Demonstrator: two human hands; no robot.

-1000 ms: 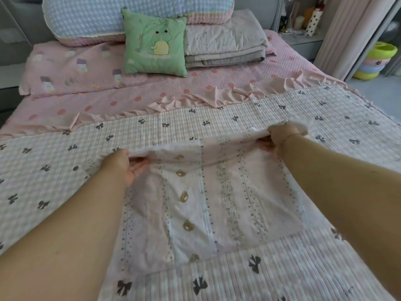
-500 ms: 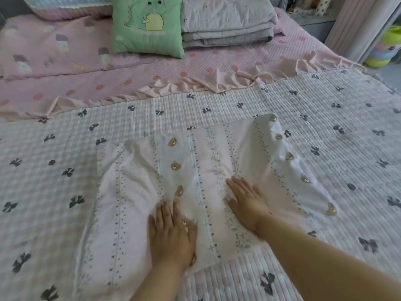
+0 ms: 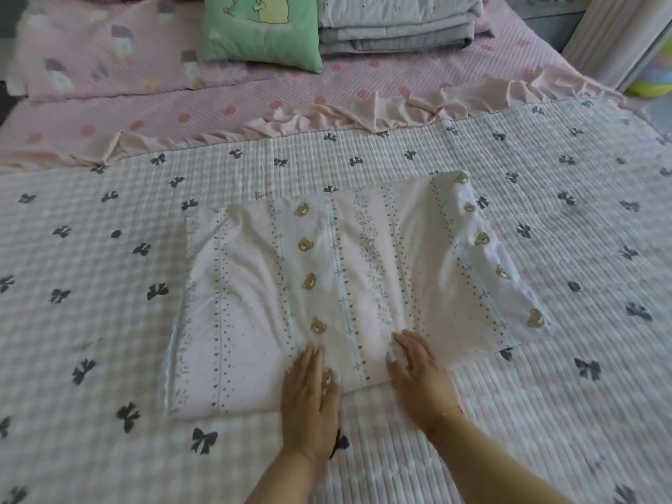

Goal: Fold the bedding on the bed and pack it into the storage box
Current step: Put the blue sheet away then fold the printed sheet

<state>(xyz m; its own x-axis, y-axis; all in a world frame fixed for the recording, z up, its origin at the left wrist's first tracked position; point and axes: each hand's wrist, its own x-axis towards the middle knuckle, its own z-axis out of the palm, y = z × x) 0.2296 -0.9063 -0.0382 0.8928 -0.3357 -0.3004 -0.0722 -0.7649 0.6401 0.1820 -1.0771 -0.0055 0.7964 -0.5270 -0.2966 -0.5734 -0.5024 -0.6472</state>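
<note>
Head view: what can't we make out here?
- Storage box: not in frame, position unknown.
- Green cushion and folded grey quilt: tops cut off by the upper edge.
- Folded bear-print sheet: near edge partly hidden under left hand and right hand.
- Layer count: cannot tell.

No words, numbers, labels or brand marks can be read anywhere in this view. The green cushion [image 3: 260,29] at twelve o'clock carries only a cartoon figure, and no lettering on it is legible.
</note>
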